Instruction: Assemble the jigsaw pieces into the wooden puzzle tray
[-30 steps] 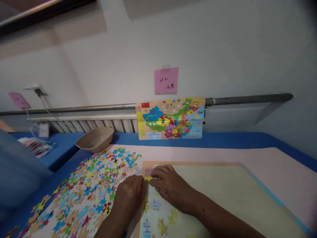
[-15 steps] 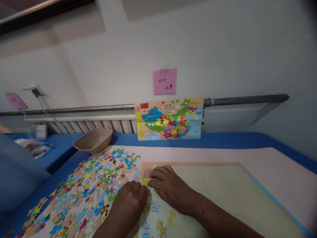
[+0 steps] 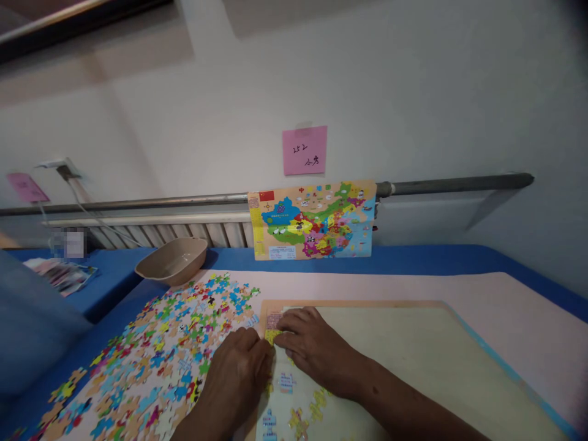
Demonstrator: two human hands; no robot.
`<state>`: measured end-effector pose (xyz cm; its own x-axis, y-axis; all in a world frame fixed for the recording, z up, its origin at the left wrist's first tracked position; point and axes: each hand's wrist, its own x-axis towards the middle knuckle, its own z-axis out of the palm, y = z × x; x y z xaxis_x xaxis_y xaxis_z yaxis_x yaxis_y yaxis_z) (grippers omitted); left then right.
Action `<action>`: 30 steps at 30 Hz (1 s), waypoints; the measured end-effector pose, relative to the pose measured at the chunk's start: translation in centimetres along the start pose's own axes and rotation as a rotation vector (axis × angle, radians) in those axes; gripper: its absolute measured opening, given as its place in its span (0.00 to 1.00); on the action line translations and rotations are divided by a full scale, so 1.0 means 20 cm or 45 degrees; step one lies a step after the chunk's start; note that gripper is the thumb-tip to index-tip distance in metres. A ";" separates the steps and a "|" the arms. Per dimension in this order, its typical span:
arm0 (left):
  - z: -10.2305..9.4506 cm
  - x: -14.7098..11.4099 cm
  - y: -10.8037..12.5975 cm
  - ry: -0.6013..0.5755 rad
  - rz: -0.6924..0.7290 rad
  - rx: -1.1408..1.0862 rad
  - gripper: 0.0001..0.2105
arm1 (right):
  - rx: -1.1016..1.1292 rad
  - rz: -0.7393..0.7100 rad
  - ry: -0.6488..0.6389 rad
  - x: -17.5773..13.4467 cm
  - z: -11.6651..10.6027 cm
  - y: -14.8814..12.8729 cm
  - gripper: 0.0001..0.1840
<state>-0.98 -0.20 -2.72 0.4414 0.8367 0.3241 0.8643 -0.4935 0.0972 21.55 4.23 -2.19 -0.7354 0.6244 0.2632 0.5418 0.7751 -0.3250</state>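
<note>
On the puzzle tray [image 3: 390, 304], both hands work at the left edge by its upper corner. My left hand [image 3: 239, 373] is closed, its fingertips pressed down at the tray's left rim; whatever they grip is hidden. My right hand [image 3: 316, 352] lies with fingers stretched across the corner, fingertips touching the yellow puzzle pieces [image 3: 271, 336]. Just above these sits a pink-and-white patterned piece [image 3: 274, 321]. Loose on the tray bed below the hands are a white-and-blue piece with print [image 3: 286, 383] and several yellow pieces [image 3: 316, 404].
Many loose puzzle pieces [image 3: 151, 355] spread over the pink sheet [image 3: 487, 291] at left. Behind them stands a beige bowl [image 3: 174, 260]. A printed map [image 3: 315, 220] hangs from the wall pipe [image 3: 454, 184], below a pink note [image 3: 304, 150]. Blue fabric [image 3: 37, 324] shows at far left.
My left hand has shifted slightly left and its knuckles have risen a little at the tray's rim. The right hand stays in place.
</note>
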 end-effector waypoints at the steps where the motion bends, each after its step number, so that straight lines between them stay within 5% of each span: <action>1: -0.01 0.00 0.00 -0.029 -0.012 -0.011 0.10 | -0.001 -0.001 -0.001 0.00 0.00 0.00 0.12; 21: -0.04 0.04 0.02 -0.271 -0.057 0.130 0.08 | -0.029 -0.011 0.017 0.00 0.01 0.01 0.11; 30: -0.01 0.03 -0.02 -0.157 -0.128 -0.142 0.12 | -0.020 0.002 0.001 0.00 -0.01 -0.01 0.13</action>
<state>-1.05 0.45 -2.28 0.3862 0.9026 0.1900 0.8765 -0.4233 0.2293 21.48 4.10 -1.82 -0.7343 0.6256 0.2635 0.5491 0.7756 -0.3113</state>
